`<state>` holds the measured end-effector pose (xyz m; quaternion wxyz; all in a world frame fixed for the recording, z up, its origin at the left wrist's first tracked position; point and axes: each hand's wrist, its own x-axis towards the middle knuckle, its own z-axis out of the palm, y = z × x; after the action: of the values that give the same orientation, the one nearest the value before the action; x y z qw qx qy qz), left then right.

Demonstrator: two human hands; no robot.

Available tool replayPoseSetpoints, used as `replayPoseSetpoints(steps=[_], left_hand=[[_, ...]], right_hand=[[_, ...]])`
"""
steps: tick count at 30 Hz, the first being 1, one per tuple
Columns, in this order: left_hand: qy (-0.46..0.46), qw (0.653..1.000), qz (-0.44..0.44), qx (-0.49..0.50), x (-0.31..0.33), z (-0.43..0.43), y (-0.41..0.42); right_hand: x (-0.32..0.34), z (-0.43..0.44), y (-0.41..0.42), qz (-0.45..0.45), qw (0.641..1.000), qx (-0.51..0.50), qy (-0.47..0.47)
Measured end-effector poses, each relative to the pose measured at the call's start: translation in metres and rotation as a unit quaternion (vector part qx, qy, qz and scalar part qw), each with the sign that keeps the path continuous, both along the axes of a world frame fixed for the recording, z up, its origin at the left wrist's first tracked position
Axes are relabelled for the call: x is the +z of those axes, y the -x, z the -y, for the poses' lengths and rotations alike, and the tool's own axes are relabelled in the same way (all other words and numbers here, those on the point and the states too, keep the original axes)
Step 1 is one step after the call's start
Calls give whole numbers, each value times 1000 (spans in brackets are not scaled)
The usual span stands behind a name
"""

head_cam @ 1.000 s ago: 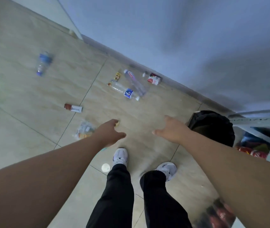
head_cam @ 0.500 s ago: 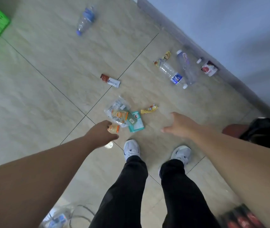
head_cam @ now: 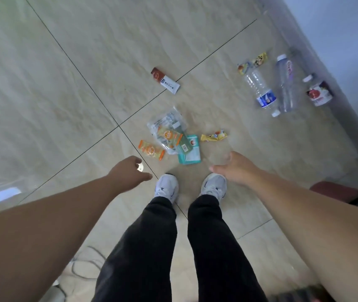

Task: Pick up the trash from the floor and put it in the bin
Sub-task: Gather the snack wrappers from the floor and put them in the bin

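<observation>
Litter lies on the tiled floor in front of my shoes. A clear bag with an orange wrapper, a teal packet, an orange packet and a yellow wrapper are nearest. Farther off lie a brown-and-white sachet, two clear bottles, a small red-labelled bottle and small wrappers. The bin, lined with a black bag, shows at the right edge. My left hand hangs over a white cap, loosely curled and empty. My right hand is open and empty.
A grey wall with a dark skirting runs along the right, just behind the bottles. Cables lie on the floor at the lower left. Something dark and red is blurred at the bottom right.
The view has swung down and left: the litter sits closer to my feet, and the bin has slid to the right edge. Both hands stay empty.
</observation>
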<state>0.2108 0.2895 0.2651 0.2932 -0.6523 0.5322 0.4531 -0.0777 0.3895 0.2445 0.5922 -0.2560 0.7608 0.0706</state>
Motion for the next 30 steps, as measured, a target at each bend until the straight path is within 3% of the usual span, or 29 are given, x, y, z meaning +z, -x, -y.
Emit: replayPoseSetpoints(steps=[7, 14, 24, 30], left_hand=[[-18, 999, -23, -36, -37, 8, 9], [-34, 987, -44, -149, -93, 42, -3], [32, 953, -3, -301, -238, 66, -42], [102, 938, 3, -331, -303, 46, -58]], right_hand=[[-19, 8, -13, -7, 1000, -18, -13], [-58, 26, -33, -35, 998, -58, 0], [-206, 37, -75, -71, 996, -51, -5], [-272, 27, -95, -85, 992, -93, -15]])
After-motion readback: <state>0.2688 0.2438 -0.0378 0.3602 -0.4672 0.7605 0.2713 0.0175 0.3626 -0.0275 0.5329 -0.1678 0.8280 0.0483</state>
